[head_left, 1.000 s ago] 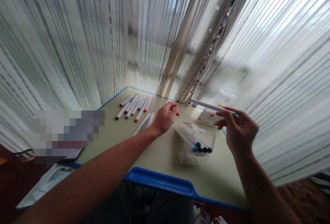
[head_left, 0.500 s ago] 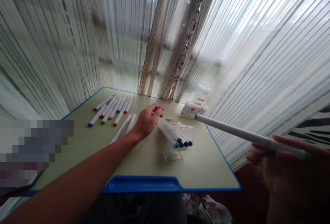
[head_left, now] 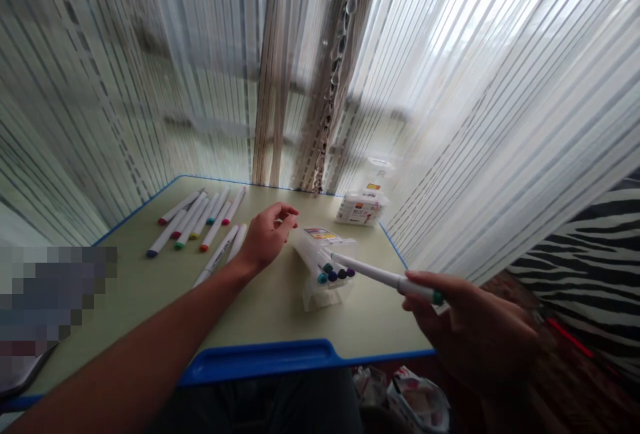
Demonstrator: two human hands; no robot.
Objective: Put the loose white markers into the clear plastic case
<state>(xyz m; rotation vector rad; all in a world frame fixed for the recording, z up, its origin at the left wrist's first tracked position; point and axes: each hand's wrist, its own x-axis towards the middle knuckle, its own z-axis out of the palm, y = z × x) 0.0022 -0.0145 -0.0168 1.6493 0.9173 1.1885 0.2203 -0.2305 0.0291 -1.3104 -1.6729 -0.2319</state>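
Observation:
My right hand [head_left: 465,327] grips a white marker [head_left: 376,272] with green at both ends. The marker's far end overlaps the mouth of a clear plastic marker case [head_left: 300,245]; whether they touch I cannot tell. Inside that case lie several markers, their teal, blue, black and purple ends facing me, and its lid hangs open toward the tabletop. My left hand [head_left: 271,237] hovers at the case's far left side, fingers loosely bent and apart from the thumb, with nothing visible in them. Left of it, two white markers [head_left: 220,255] rest on the table.
Several capped markers [head_left: 193,217] lie spread at the left of the pale, blue-edged table [head_left: 270,314]. A second clear case [head_left: 361,209] stands at the back right. The front edge has a blue tray groove [head_left: 260,357]. Striped string curtains [head_left: 210,87] hang behind the table.
My right hand has brought the green-ended marker leftward from beyond the table's right edge to the case's mouth. My left hand stays beside the case, its fingers slightly more apart. The view has shifted right.

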